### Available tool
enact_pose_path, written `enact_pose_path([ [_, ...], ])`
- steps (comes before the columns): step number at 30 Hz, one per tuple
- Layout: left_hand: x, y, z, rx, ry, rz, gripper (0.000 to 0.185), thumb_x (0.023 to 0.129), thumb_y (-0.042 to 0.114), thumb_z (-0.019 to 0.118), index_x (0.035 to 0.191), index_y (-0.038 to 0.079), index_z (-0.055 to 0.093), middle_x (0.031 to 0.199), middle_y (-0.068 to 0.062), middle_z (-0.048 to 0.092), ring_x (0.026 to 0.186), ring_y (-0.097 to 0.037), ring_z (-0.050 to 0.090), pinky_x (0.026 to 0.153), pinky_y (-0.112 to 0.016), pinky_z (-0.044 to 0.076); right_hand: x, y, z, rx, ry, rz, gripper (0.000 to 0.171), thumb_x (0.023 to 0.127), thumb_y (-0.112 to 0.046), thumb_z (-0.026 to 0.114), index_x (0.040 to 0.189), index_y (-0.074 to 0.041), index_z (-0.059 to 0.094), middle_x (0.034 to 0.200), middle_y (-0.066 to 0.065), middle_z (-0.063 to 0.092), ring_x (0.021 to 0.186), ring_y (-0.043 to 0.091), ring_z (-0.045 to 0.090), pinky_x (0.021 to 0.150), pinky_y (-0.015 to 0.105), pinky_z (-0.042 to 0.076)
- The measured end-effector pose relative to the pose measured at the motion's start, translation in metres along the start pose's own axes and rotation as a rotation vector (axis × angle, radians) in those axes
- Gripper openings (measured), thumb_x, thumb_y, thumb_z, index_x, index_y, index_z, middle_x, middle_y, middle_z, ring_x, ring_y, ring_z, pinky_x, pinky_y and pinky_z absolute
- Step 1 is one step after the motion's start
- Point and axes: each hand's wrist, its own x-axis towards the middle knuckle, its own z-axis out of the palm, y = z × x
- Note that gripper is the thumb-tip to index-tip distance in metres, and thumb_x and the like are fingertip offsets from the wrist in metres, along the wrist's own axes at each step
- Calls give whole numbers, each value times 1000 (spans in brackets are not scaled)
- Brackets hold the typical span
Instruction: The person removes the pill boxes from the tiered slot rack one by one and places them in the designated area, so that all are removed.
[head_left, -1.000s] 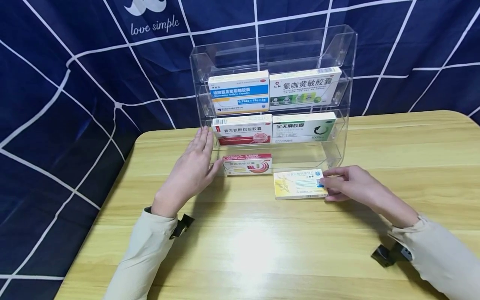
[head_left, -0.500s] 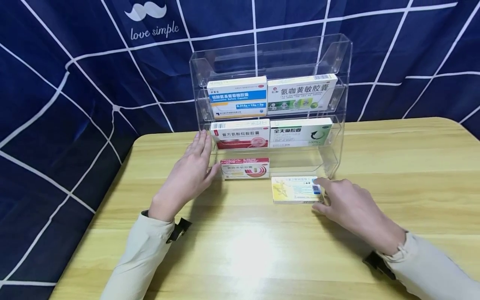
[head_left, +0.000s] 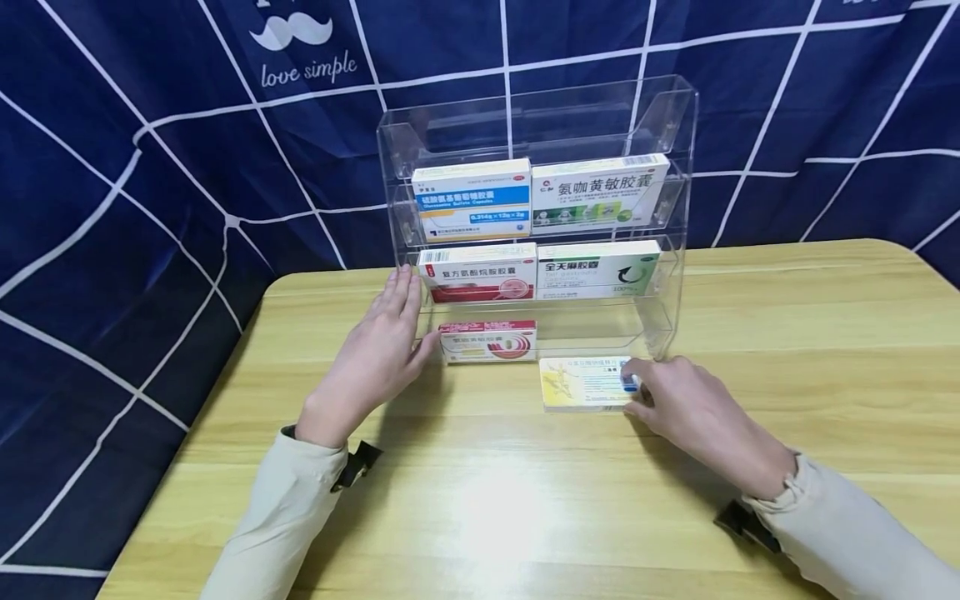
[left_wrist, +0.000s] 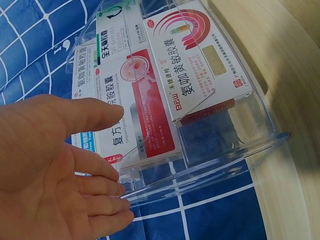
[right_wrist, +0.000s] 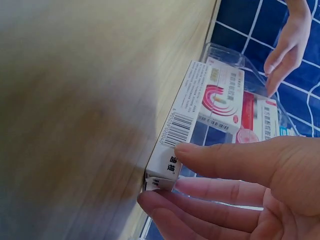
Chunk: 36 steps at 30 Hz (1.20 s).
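Note:
A clear acrylic rack (head_left: 670,208) with three tiers stands at the back of the table. My left hand (head_left: 382,350) lies open and flat against its left side wall, fingers straight (left_wrist: 95,112). A red-and-white medicine box (head_left: 487,340) leans in the bottom tier. In front of the rack's right half a yellow box (head_left: 581,383) lies flat on the table. My right hand (head_left: 641,390) pinches its right end, thumb on top and fingers under the end flap (right_wrist: 165,170).
Two boxes fill the middle tier (head_left: 477,273) (head_left: 597,269), and two more stand in the tier above (head_left: 471,200) (head_left: 600,190). The top tier holds nothing. The wooden table (head_left: 487,500) stretches toward me. A blue checked cloth (head_left: 150,167) hangs behind.
My right hand has swung nearer to me around the yellow box's right end and keeps hold of it. The left hand stays on the rack's side.

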Motion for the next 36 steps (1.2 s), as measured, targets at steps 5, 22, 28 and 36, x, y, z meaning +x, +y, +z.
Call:
enact_pose_path([
  [5, 0, 0, 1, 3, 5, 1, 73, 99, 33, 49, 148, -11, 18, 157, -26, 13, 147, -36, 11, 119, -44, 16, 1, 0, 1, -5, 11, -10, 21, 74, -7, 78, 91, -4, 66, 62, -2, 58, 52, 11, 46, 44, 25, 39],
  [22, 1, -2, 0, -52, -11, -9, 67, 104, 36, 35, 149, -9, 16, 158, -25, 9, 147, -36, 7, 120, -45, 13, 14, -2, -32, 120, 131, -38, 28, 81, -12, 76, 100, 7, 69, 82, 22, 71, 70, 31, 70, 62, 42, 59],
  [28, 1, -2, -2, -31, 4, 3, 67, 104, 36, 36, 148, -10, 18, 157, -26, 12, 147, -37, 6, 120, -45, 11, 32, -18, -42, 177, 146, -64, 28, 85, -14, 73, 106, 5, 70, 97, 25, 71, 80, 34, 71, 72, 45, 58],
  [36, 0, 3, -6, -27, 43, 56, 64, 103, 33, 40, 147, -11, 24, 155, -27, 20, 146, -38, 12, 119, -46, 15, 52, -39, -25, 210, 89, -64, 33, 86, -13, 71, 112, 7, 67, 104, 26, 69, 88, 37, 70, 78, 45, 58],
])
